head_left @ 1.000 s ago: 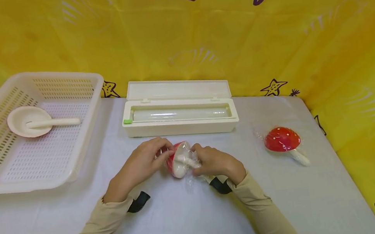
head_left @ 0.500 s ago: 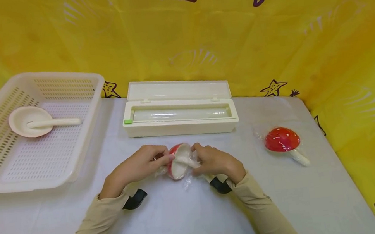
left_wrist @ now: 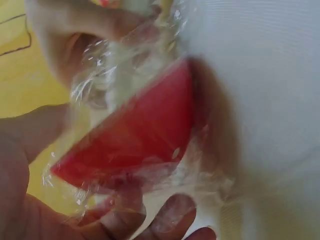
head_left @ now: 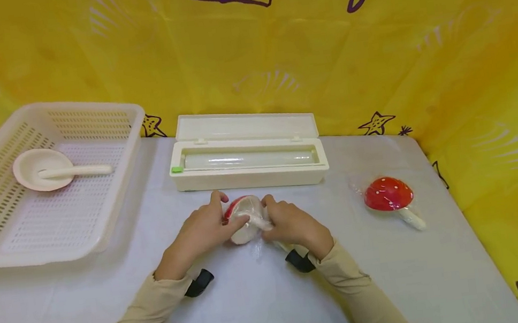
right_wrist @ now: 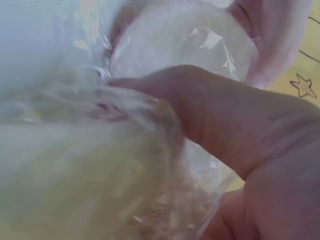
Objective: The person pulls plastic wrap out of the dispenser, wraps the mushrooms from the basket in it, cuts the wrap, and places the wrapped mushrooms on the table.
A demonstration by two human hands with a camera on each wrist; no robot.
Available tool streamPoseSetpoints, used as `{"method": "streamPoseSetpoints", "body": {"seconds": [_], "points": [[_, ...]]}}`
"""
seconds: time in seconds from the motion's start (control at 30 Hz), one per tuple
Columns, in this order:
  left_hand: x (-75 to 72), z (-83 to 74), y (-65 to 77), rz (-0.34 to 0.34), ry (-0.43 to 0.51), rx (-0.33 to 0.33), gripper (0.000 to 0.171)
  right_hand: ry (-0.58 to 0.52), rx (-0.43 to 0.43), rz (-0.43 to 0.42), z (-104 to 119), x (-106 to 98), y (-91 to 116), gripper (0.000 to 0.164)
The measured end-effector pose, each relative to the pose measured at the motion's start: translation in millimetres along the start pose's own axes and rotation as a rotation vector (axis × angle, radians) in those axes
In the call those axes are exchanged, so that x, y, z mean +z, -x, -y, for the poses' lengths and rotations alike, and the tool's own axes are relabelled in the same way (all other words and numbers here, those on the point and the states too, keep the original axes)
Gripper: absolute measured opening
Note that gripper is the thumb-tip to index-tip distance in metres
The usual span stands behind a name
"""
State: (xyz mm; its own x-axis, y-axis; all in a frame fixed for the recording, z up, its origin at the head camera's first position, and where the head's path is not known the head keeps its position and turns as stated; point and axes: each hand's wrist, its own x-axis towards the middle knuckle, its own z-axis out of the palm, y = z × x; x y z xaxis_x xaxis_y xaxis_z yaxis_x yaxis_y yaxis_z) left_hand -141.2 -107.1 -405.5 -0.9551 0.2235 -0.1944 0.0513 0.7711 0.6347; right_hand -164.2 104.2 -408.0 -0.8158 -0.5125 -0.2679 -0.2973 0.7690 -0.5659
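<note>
Center frame | left hand (head_left: 200,236) is gripping a toy mushroom (head_left: 251,206), right hand (head_left: 296,225) is pinching its stem (head_left: 260,223) | apparently being wrapped | loose film (head_left: 257,249) is likely needing tucking

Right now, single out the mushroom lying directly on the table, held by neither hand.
The white-dotted red mushroom at the far right. Of the others, one mushroom lies in the basket; the left hand and right hand hold the third mushroom.

Hands (head_left: 199,232) (head_left: 294,225) have room nearside; the white box (head_left: 248,177) blocks ahead.
</note>
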Motion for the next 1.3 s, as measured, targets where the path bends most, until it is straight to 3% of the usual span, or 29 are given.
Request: {"method": "streamPoseSetpoints", "body": {"seconds": [0.1,0.27,0.47,0.6,0.7,0.9,0.97,1.13,1.3], "points": [[7.1,0.2,0.7,-0.014,-0.085,-0.021,0.06,0.027,-0.007,-0.044,1.6,0.9,-0.4,0.055],[12.6,3.6,0.5,-0.028,-0.132,-0.037,0.054,0.072,-0.008,-0.088,3.3,1.9,-0.4,0.055],[14.0,6.0,-2.8,-0.079,-0.11,0.003,0.048,0.099,0.009,-0.109,0.3,3.4,-3.6,0.048],[15.9,6.9,-6.8,-0.067,0.038,-0.004,0.039,0.08,0.02,-0.117,-2.3,4.9,-5.7,0.027],[18.0,5.9,-9.6,-0.064,0.188,-0.024,0.043,0.065,0.018,-0.155,-2.7,5.2,-5.9,0.023],[17.6,1.2,-13.0,-0.137,0.459,0.031,0.052,-0.065,0.004,-0.206,-3.0,0.2,-5.4,0.046],[16.9,-0.2,-13.6,-0.142,0.539,0.055,0.054,-0.075,0.006,-0.269,-2.3,-0.2,-6.0,0.051],[15.4,-5.7,-13.1,-0.027,0.825,0.076,0.064,0.07,-0.005,-0.531,-2.7,3.1,-9.3,0.033],[11.6,-11.9,-10.9,0.074,0.986,0.028,0.068,0.144,-0.004,-0.612,-5.2,3.8,-10.9,0.03]]}}
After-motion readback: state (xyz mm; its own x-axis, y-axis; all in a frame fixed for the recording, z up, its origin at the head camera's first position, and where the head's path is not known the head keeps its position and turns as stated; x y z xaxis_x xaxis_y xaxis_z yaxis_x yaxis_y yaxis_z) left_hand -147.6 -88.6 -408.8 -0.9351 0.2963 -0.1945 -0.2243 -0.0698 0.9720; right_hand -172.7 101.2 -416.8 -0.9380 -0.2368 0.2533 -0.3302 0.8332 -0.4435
